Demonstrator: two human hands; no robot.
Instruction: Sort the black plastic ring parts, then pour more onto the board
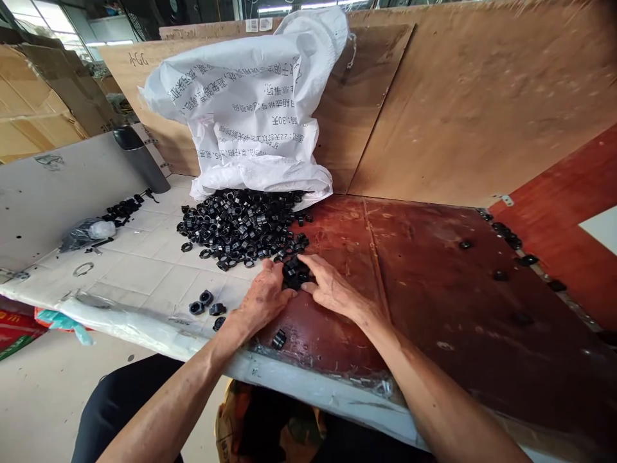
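Note:
A heap of small black ring parts spills from a white woven sack onto the table. My left hand and my right hand lie flat on the table side by side, cupped around a small cluster of black rings at the near edge of the heap. Fingers of both hands touch this cluster. A few loose rings lie left of my left hand, and one sits near my left wrist.
A dark cylindrical flask stands at back left, with a smaller pile of black parts and a plastic bag near it. Scattered rings lie on the red-brown board at right. Plywood panels wall the back.

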